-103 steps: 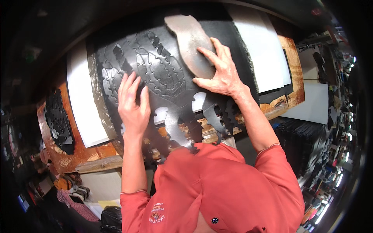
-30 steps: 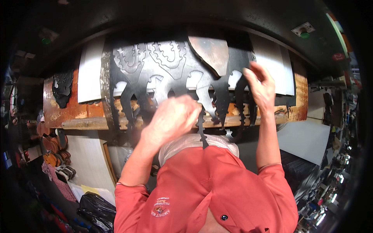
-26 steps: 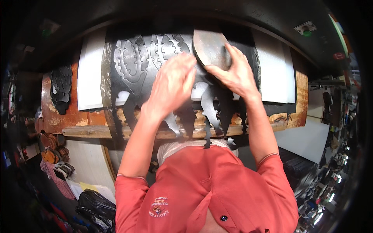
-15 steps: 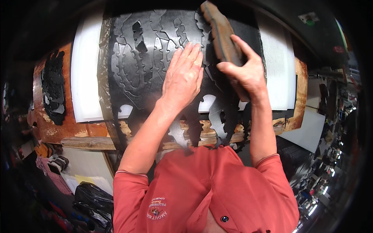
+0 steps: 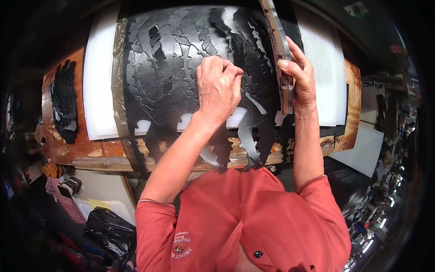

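Black sheet [image 5: 163,102] over wooden bench [image 5: 103,149]: glossy, cut with wavy, toothed outlines. Right hand [image 5: 304,86] upright, thumb and fingers clamped on flat, hard plate [image 5: 282,54], tipped on edge at sheet's right. Left hand [image 5: 219,90] over sheet's middle, fingers bunched; cannot tell if pinching anything.

Blk bag [image 5: 110,232] low L; wht board [image 5: 361,148] R.

brown-grey plate [image 5: 278,41], tipped edge-on; glossy black sheet [image 5: 176,102], cut with jagged outlines
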The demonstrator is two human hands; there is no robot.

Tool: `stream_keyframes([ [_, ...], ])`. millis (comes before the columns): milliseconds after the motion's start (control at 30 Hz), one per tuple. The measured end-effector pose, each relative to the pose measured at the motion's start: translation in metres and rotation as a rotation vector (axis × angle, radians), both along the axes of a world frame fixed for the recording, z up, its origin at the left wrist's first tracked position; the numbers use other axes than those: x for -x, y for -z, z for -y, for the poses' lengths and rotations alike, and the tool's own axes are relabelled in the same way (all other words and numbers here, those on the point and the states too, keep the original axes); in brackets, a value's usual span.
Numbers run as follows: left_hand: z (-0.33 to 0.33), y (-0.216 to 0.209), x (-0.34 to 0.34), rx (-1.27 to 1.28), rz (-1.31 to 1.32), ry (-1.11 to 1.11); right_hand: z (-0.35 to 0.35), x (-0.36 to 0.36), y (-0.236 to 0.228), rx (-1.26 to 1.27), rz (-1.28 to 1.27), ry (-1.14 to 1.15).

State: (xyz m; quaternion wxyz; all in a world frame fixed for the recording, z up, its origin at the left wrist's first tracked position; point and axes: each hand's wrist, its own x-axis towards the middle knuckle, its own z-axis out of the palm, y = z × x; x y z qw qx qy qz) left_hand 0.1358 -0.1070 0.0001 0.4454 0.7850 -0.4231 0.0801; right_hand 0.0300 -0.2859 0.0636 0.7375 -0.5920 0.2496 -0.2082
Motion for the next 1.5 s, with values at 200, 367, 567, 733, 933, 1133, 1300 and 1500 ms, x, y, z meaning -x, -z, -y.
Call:
stream_keyframes([
  [200, 0.002, 0.004, -0.001, -0.030, 0.025, -0.040, 0.014, 0.017, 0.004, -0.102, 0.140, 0.042],
  [367, 0.002, 0.001, -0.001, -0.035, 0.051, -0.045, 0.019, 0.038, -0.016, -0.104, 0.211, 0.122],
  [567, 0.002, 0.002, -0.002, -0.060, 0.091, -0.034, 0.031, 0.062, -0.047, -0.077, 0.310, 0.215],
  [733, 0.001, -0.015, 0.000, -0.065, 0.062, -0.029, 0.054, 0.082, -0.056, 0.362, 0.052, 0.263],
  [933, 0.035, -0.033, 0.012, -0.043, 0.065, 0.295, 0.052, 0.102, -0.009, 0.924, -0.511, 0.295],
  [1133, 0.060, -0.013, 0.011, -0.329, 0.173, 0.493, 0.070, 0.094, 0.034, 1.068, -0.841, 0.225],
  [1300, 0.044, -0.005, 0.004, -0.288, 0.189, 0.539, 0.076, 0.082, 0.035, 1.083, -0.903, 0.255],
  [1500, 0.040, -0.004, 0.001, -0.249, 0.192, 0.519, 0.101, 0.115, 0.000, 1.334, -0.563, 0.028],
])
